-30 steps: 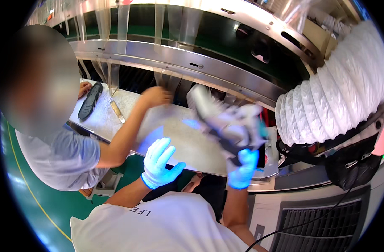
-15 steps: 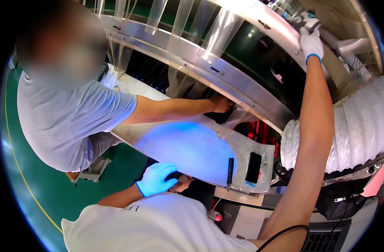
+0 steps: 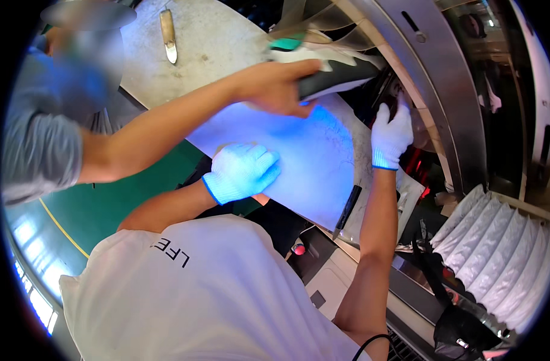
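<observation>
My left hand (image 3: 242, 172), in a white glove with a blue cuff, is at the near edge of the pale worktable (image 3: 308, 174), under blue light. Its fingers are loosely bent with the thumb a little apart, and nothing shows in it. My right hand (image 3: 393, 135), gloved the same way, reaches to the dark opening below the curved metal rim (image 3: 434, 66). Its thumb and fingers stand apart, with no object visible between them. Just left of it, a co-worker's bare hand (image 3: 284, 87) grips a dark grey and white shoe upper (image 3: 340, 79), slightly blurred.
A knife with a tan handle (image 3: 167, 36) lies on the table's far left. A slim black tool (image 3: 347, 210) lies near the front edge beside my right forearm. At the right are a ribbed white duct (image 3: 491, 253) and a black pouch (image 3: 464, 331). Clear strips (image 3: 323, 27) hang above.
My right hand has come down from the machine's top to the opening. The co-worker's hand has left the opening and now holds the shoe upper over the table. The view has shifted.
</observation>
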